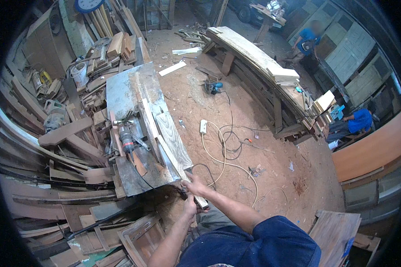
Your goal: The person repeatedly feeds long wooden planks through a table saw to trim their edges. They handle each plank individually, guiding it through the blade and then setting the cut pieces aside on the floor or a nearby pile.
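Note:
A long, narrow wooden strip (173, 162) runs from the worktable (122, 92) over its near edge toward my body. My right hand (196, 185) wraps round the strip just past that edge. My left hand (190, 207) is closed at the strip's near end, beside and below my right; its fingertips are partly hidden. A grey-grained board (172, 137) lies on the table along the right of the strip. To the strip's left rests a power drill (127, 139) with a dark cord.
Stacked timber crowds the left side. A long bench (249, 50) with boards stands at the far right. On the floor lie a blue power tool (214, 87), a white power strip (203, 126) and looping cords. Two people in blue shirts are at the right.

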{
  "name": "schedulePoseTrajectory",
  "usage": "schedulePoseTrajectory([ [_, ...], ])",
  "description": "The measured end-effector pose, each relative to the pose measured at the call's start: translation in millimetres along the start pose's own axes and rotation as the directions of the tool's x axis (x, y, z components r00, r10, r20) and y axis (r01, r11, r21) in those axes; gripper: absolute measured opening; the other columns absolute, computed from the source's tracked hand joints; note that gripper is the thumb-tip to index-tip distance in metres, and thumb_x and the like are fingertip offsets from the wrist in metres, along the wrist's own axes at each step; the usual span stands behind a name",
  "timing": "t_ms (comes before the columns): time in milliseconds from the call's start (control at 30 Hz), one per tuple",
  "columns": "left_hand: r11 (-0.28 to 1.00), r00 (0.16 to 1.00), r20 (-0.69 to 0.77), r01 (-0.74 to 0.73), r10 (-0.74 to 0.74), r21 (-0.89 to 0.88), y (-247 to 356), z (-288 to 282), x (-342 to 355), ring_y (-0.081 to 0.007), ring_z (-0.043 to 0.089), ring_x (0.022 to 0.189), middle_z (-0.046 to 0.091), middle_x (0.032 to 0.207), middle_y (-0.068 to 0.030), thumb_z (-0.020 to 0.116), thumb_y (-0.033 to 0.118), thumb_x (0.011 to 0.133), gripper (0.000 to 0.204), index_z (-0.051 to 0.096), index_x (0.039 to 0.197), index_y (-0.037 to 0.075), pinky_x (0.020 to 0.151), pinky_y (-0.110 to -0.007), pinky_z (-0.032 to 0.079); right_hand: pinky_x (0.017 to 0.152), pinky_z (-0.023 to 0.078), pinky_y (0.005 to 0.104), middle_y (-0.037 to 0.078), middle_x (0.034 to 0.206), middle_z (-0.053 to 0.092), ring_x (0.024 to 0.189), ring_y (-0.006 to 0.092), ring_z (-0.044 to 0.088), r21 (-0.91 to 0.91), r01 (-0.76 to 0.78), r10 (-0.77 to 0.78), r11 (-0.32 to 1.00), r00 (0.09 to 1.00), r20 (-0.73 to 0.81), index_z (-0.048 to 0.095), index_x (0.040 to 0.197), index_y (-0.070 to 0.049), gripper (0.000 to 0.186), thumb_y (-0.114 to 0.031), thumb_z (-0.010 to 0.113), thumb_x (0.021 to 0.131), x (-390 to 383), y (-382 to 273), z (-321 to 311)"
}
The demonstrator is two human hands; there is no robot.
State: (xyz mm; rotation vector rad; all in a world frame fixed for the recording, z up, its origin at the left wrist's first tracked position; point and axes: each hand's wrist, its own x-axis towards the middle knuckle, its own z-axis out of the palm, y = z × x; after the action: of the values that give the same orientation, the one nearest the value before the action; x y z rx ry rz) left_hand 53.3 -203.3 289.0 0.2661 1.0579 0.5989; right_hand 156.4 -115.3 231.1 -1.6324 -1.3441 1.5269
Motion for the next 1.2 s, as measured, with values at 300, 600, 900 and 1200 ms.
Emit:
schedulePoseTrajectory([
  [300, 1.000, 1.000, 0.004, 0.026, -0.026, 0.018, 16, 6, 3, -0.0306, 0.071, 0.072, 0.067, 0.090, -0.0141, 0.026, 0.059, 0.105, 0.066, 0.055, 0.117, 0.001, 0.057, -0.045, 0.062, 0.110, 0.040, 0.0402, 0.030, 0.137, 0.056, 0.130, 0.0371, 0.054, -0.138, -0.172, 0.177, 0.975, 0.984, 0.020, 0.046, 0.144, 0.004, 0.067, -0.030, 0.065, 0.090, -27, -90, -21],
  [600, 0.999, 1.000, 0.018, -0.009, 0.009, -0.035, 46, 2, 10, -0.0270, 0.069, 0.065, 0.066, 0.087, -0.0149, 0.022, 0.050, 0.107, 0.057, 0.053, 0.113, 0.002, 0.048, -0.036, 0.060, 0.083, 0.055, 0.0337, 0.020, 0.114, 0.069, 0.091, 0.0227, 0.067, -0.123, -0.068, 0.058, 0.990, 0.995, -0.084, 0.046, 0.146, 0.002, 0.065, -0.024, 0.068, 0.091, 26, -52, 0],
  [900, 0.992, 0.991, -0.056, -0.124, 0.123, -0.018, 109, -12, 36, -0.0239, 0.067, 0.065, 0.067, 0.085, -0.0129, 0.029, 0.058, 0.105, 0.064, 0.057, 0.113, 0.001, 0.056, -0.037, 0.056, 0.101, 0.048, 0.0367, 0.027, 0.129, 0.062, 0.113, 0.0289, 0.064, -0.235, -0.023, 0.007, 0.972, 0.997, -0.071, 0.046, 0.143, 0.008, 0.067, -0.029, 0.067, 0.092, 99, -91, 6],
  [1200, 0.970, 0.980, -0.093, -0.190, 0.178, -0.153, 125, -32, 42, -0.0257, 0.069, 0.080, 0.064, 0.107, -0.0154, 0.031, 0.052, 0.106, 0.062, 0.051, 0.129, -0.002, 0.071, -0.039, 0.060, 0.051, 0.055, 0.0354, 0.016, 0.090, 0.069, 0.066, 0.0200, 0.066, -0.010, -0.065, 0.064, 0.998, 0.997, -0.048, 0.041, 0.149, 0.000, 0.064, -0.025, 0.065, 0.095, 166, -148, 17],
])
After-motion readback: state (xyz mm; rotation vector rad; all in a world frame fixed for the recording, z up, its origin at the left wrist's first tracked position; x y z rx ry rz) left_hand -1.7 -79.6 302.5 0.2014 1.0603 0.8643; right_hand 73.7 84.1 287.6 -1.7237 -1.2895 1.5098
